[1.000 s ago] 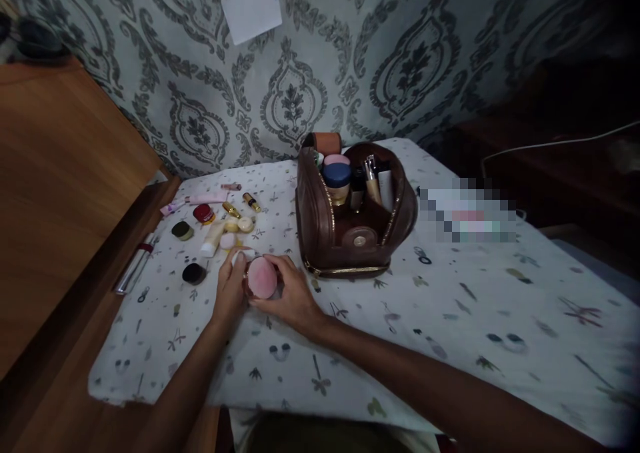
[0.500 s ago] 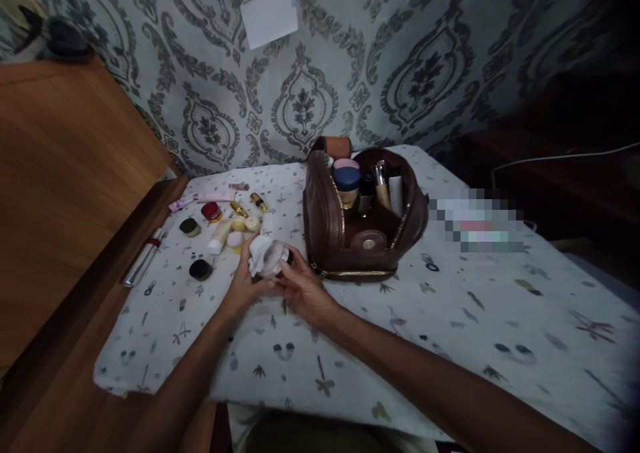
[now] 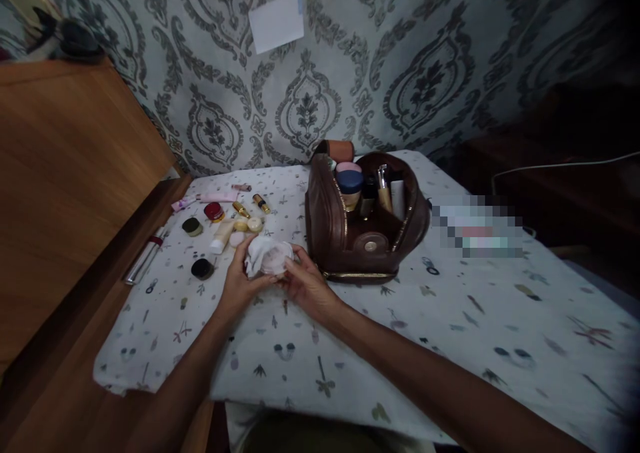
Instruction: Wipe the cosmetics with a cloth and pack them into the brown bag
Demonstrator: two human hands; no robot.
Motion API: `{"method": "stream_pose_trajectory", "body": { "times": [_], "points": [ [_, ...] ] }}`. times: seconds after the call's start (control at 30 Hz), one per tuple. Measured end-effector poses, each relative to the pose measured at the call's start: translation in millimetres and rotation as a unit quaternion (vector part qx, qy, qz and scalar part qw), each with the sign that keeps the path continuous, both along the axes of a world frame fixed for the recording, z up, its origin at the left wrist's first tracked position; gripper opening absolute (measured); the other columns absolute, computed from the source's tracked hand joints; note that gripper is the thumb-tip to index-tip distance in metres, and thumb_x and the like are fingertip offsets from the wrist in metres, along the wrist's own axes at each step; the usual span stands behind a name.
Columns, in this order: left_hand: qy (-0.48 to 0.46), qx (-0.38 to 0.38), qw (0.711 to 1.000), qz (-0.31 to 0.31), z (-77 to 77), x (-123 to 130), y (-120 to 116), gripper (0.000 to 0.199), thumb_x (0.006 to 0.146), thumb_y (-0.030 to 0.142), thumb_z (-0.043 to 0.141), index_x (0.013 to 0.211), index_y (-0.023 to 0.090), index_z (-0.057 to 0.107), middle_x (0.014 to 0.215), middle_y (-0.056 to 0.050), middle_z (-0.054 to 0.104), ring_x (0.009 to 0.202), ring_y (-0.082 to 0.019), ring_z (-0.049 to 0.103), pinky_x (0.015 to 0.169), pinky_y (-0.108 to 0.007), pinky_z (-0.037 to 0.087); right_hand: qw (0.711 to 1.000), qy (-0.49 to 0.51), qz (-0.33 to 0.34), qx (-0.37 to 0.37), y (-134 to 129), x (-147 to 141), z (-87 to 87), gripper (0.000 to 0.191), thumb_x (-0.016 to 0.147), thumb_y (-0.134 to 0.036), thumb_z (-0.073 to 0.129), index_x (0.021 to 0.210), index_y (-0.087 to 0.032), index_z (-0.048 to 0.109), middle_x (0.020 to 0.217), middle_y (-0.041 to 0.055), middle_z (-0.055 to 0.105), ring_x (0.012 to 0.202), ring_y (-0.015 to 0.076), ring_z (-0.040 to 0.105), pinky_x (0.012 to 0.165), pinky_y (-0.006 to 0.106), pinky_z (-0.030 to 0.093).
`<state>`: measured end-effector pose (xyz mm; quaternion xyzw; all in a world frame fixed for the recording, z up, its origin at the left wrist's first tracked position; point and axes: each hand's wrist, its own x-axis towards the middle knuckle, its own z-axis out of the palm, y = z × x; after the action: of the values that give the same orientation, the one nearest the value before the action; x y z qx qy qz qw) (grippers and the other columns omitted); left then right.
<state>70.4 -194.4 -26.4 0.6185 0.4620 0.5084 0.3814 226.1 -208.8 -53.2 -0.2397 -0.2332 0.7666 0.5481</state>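
My left hand (image 3: pixel 240 280) is wrapped round a crumpled white cloth or tissue (image 3: pixel 257 252), pressed to the side of a small round jar (image 3: pixel 277 258). From the right, the fingers of my right hand (image 3: pixel 307 283) grip the same jar, its pale round face turned up toward me. Just to the right stands a brown bag (image 3: pixel 370 260), unzipped, with bottles, a blue-lidded jar (image 3: pixel 349 180) and tubes upright inside. Left of my hands lie a cream tube (image 3: pixel 221 237), a black-lidded jar (image 3: pixel 202 268), a red jar (image 3: pixel 214 212) and small gold tubes (image 3: pixel 241 209).
A patterned white cloth (image 3: pixel 280 373) covers the table. A silver stick-like item (image 3: pixel 145 258) lies by the left edge, near a wooden cabinet (image 3: pixel 75 166). An orange-brown object (image 3: pixel 341 150) stands behind the bag. A blurred-out item (image 3: pixel 480 230) lies at the right, near a cable (image 3: pixel 565 164).
The jar between my hands has turned, so its dark side no longer shows and its pale face is plainer. The whole view has shifted slightly.
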Motion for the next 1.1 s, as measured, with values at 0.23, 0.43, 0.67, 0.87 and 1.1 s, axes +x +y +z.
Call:
{"method": "stream_pose_trajectory", "body": {
  "times": [0.23,0.43,0.67,0.87,1.1],
  "points": [
    [0.019,0.042,0.997,0.063,2.1,-0.3,-0.5,0.058,0.061,0.029,0.086,0.114,0.022,0.064,0.117,-0.007,0.069,0.112,-0.028,0.063,0.097,-0.035,0.048,0.999,0.026,-0.020,-0.010,1.9,-0.5,2.4,0.062,0.063,-0.029,0.089,0.114,-0.032,0.054,0.102,-0.0049,0.069,0.085,0.0123,0.066,0.071,0.025,0.054],
    [0.012,0.022,0.996,0.088,-1.3,-4.8,3.5,0.028,0.072,0.030,0.077,0.097,0.021,0.069,0.094,-0.003,0.071,0.088,-0.022,0.065,0.082,-0.030,0.050,1.000,-0.005,-0.030,-0.005,2.9,-5.0,-2.6,0.072,0.060,-0.021,0.088,0.122,-0.034,0.054,0.123,-0.0019,0.064,0.101,0.0167,0.066,0.078,0.028,0.057],
    [-0.034,-0.040,0.997,-0.059,-7.9,-7.6,3.5,0.053,0.074,0.041,0.078,0.121,0.018,0.066,0.123,-0.010,0.069,0.116,-0.029,0.061,0.101,-0.038,0.047,0.995,-0.056,-0.074,0.047,2.1,-6.1,-6.2,0.079,0.060,-0.023,0.086,0.131,-0.031,0.054,0.131,0.0018,0.063,0.116,0.0210,0.061,0.094,0.031,0.054],
    [-0.211,-0.177,0.959,-0.074,-24.1,-6.8,6.0,0.062,0.085,0.067,0.057,0.129,0.022,0.063,0.141,-0.011,0.059,0.127,-0.030,0.056,0.098,-0.042,0.052,0.981,-0.111,-0.087,0.130,0.7,-5.9,-9.0,0.084,0.069,-0.032,0.083,0.145,-0.029,0.046,0.142,0.0036,0.056,0.127,0.0221,0.056,0.110,0.037,0.043],
    [-0.271,-0.223,0.935,-0.049,-16.2,1.6,8.3,0.049,0.078,0.053,0.074,0.116,0.022,0.070,0.125,-0.009,0.069,0.115,-0.026,0.063,0.088,-0.034,0.056,0.945,-0.228,-0.094,0.214,-1.3,-4.8,-10.2,0.050,0.088,-0.051,0.064,0.133,-0.027,0.063,0.137,0.0047,0.062,0.130,0.0219,0.055,0.116,0.040,0.036]
  ]
}}
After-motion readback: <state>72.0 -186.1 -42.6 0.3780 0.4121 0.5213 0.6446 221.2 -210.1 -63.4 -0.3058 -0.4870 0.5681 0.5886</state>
